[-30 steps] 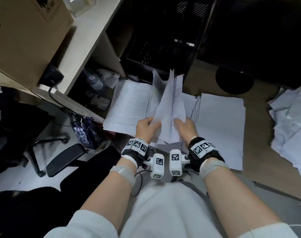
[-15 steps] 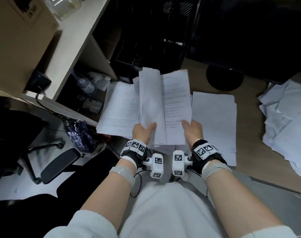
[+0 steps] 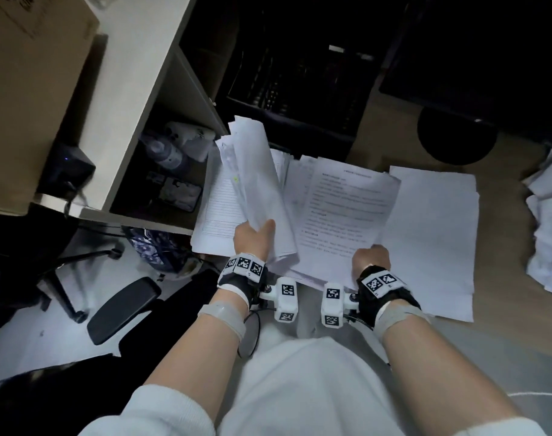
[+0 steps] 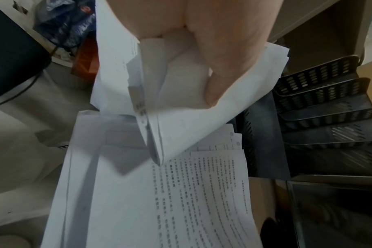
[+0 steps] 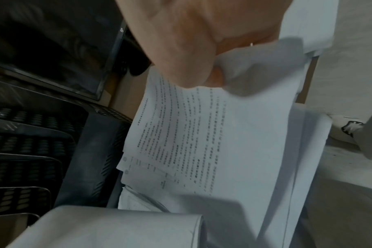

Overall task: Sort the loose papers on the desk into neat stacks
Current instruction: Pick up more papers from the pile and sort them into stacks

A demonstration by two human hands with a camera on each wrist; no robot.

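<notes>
The left hand (image 3: pixel 252 239) grips a curled bundle of sheets (image 3: pixel 259 184) by its near edge, thumb on top and fingers wrapped beneath, so the bundle stands tilted up and away from the person above the worktop (image 3: pixel 520 313). In the left wrist view the thumb (image 4: pixel 225 70) presses the folded sheets (image 4: pixel 181 117) together, their lower corner hanging just above a printed page.

The right hand (image 3: pixel 371 258) pinches the near edge of a printed sheet (image 3: pixel 347 209) that lies on top of a loosely fanned middle pile; the right wrist view shows the thumb (image 5: pixel 181 55) on the printed face (image 5: pixel 191 137) with the paper crumpled at the grip, though the fingers under it are hidden, so how they curl is probably not judgeable beyond the pinch.

To the left, partly under the raised bundle, lies a stack with a lined form (image 3: pixel 218 209) on top. To the right, overlapped at its left edge by the printed sheet, lies a stack of blank white paper (image 3: pixel 435 240). Well apart at the far right edge sits a heap of crumpled loose papers (image 3: pixel 548 221).

Behind the piles stands a black perforated tiered document tray (image 3: pixel 299 89). A round black monitor base (image 3: pixel 457 136) sits to its right. At the left are a shelf unit (image 3: pixel 136 89) holding bottles (image 3: pixel 161 152) and a cardboard box (image 3: pixel 26 89).
</notes>
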